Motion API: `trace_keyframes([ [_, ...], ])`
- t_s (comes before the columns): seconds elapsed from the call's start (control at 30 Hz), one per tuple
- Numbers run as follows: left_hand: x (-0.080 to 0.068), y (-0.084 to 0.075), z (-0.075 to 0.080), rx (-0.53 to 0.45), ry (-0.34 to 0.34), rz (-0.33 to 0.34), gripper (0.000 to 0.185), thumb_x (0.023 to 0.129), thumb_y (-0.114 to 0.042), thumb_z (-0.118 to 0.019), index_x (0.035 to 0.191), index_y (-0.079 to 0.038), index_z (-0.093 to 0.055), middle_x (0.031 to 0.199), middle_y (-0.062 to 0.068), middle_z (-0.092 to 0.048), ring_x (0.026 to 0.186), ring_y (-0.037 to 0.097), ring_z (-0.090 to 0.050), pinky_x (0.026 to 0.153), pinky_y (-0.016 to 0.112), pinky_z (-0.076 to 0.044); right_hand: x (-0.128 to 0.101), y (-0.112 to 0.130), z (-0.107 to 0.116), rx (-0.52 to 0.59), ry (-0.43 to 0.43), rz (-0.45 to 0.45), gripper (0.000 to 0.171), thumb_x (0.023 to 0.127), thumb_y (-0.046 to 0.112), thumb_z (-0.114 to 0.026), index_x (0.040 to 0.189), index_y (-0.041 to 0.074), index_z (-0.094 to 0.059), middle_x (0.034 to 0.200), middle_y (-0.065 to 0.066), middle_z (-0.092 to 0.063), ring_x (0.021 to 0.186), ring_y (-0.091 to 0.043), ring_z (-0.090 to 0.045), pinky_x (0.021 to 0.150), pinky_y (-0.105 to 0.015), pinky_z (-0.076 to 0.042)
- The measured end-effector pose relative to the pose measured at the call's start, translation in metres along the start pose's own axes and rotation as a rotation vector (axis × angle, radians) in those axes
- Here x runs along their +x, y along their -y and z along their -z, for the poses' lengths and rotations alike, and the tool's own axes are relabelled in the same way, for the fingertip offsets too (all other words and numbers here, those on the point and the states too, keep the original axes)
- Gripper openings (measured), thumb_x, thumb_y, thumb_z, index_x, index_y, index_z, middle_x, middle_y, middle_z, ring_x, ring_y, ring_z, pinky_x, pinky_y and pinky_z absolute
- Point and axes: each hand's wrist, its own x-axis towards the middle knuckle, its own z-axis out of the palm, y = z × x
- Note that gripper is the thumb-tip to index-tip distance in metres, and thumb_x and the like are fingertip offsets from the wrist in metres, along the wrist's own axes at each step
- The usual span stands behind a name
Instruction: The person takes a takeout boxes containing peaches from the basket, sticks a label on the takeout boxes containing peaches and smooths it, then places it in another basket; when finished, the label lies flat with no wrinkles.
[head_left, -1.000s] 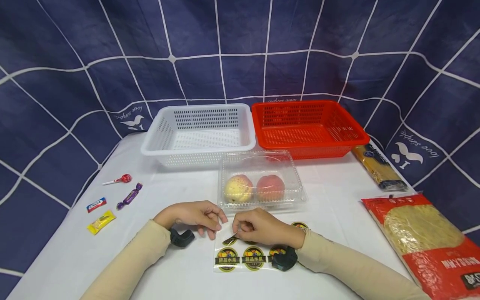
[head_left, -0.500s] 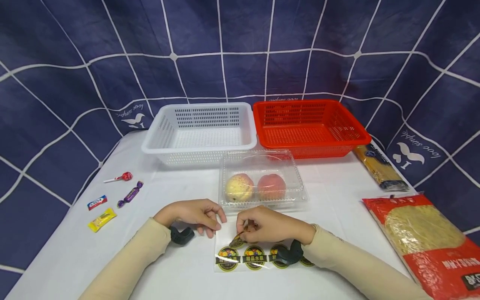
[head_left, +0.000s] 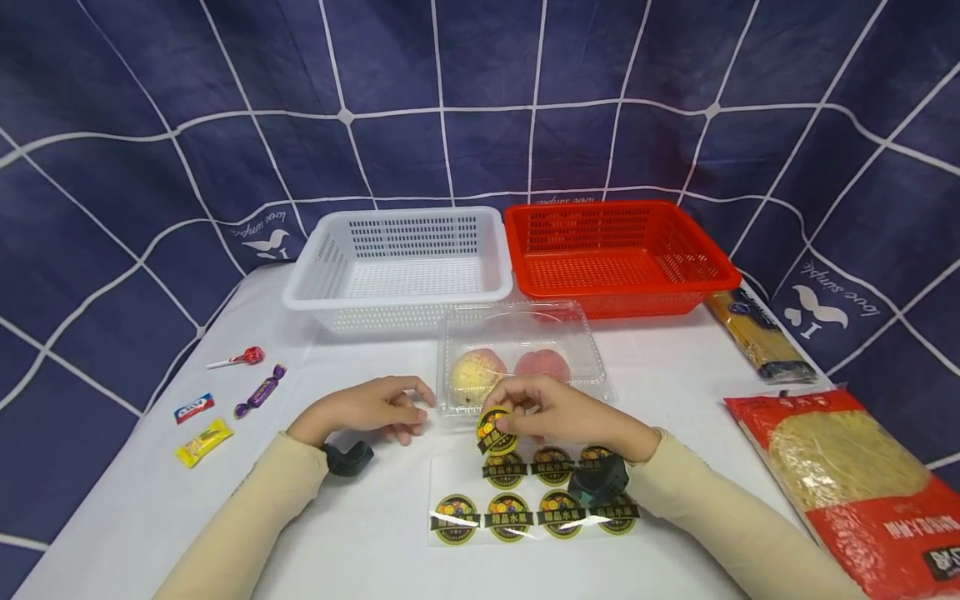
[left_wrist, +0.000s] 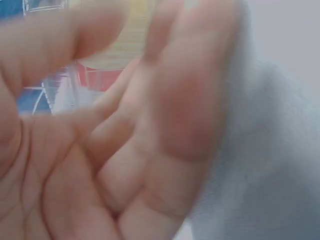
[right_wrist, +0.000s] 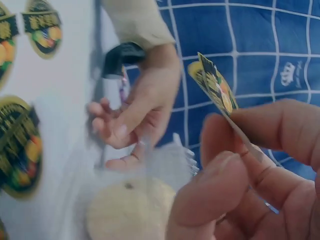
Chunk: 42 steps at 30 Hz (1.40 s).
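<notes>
Between thumb and fingers, my right hand (head_left: 551, 408) pinches a round black-and-gold fruit sticker (head_left: 496, 430); the right wrist view shows this sticker (right_wrist: 220, 87) nearly edge-on. Below that hand lies the sticker sheet (head_left: 442, 467), several stickers on it. Just beyond is a clear plastic clamshell box (head_left: 517, 321), its lid closed over two peaches, a yellowish peach (head_left: 474, 373) and a redder peach (head_left: 542, 367). My left hand (head_left: 378, 410) holds nothing, its fingers loosely bent beside the box's near left corner. In the left wrist view its palm (left_wrist: 75, 185) fills much of the picture.
A white basket (head_left: 397, 304) and a red basket (head_left: 622, 290) stand behind the box. To the left lie a lollipop (head_left: 243, 357), a purple candy (head_left: 260, 392), a small red-and-blue packet (head_left: 193, 408) and a yellow packet (head_left: 204, 442). Two food bags, one red (head_left: 862, 475), lie right.
The right hand has peeled the sticker off the sheet and lifted it forward to the box's front edge. My left hand has shifted slightly forward and left, off the sheet's edge.
</notes>
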Motion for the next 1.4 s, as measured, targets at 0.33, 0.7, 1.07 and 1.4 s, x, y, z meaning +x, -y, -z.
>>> trace_keyframes([
  [0.33, 0.019, -0.007, -0.006, -0.031, -0.249, -0.031, 0.06, 0.12, -0.032, -0.033, 0.167, 0.003, -0.021, 0.147, 0.035, -0.056, 0.103, 0.035, -0.076, 0.083, 0.041, -0.065, 0.004, 0.011, 0.035, 0.095, -0.333, -0.064, 0.032, 0.1, -0.003, -0.069, 0.129, -0.01, -0.058, 0.084, -0.007, -0.067, 0.063, -0.014, -0.059, 0.059, -0.023, -0.053],
  [0.7, 0.052, -0.024, -0.026, -0.375, -0.426, 0.023, 0.093, 0.108, -0.053, -0.043, 0.172, -0.015, 0.014, 0.169, 0.04, -0.019, 0.152, 0.059, -0.035, 0.106, 0.058, -0.055, 0.032, 0.001, 0.051, 0.184, -0.636, -0.119, 0.022, 0.102, -0.001, -0.068, 0.122, -0.008, -0.06, 0.079, 0.001, -0.065, 0.057, -0.009, -0.051, 0.055, -0.02, -0.053],
  [1.07, 0.053, -0.024, -0.03, -0.432, -0.411, -0.048, 0.106, 0.101, -0.029, -0.063, 0.172, -0.026, 0.015, 0.173, 0.036, -0.005, 0.157, 0.058, -0.022, 0.109, 0.07, -0.048, 0.039, -0.011, 0.055, 0.047, -0.681, -0.179, 0.021, 0.1, 0.001, -0.073, 0.115, -0.009, -0.063, 0.069, 0.0, -0.062, 0.049, -0.008, -0.052, 0.048, -0.02, -0.051],
  [1.4, 0.053, -0.023, -0.032, -0.408, -0.384, -0.06, 0.109, 0.099, -0.028, -0.066, 0.173, -0.028, 0.013, 0.172, 0.038, -0.003, 0.154, 0.061, -0.024, 0.108, 0.069, -0.049, 0.042, -0.011, 0.051, -0.173, -0.706, -0.239, 0.021, 0.098, 0.007, -0.078, 0.113, -0.004, -0.069, 0.083, -0.006, -0.067, 0.05, -0.01, -0.06, 0.049, -0.024, -0.056],
])
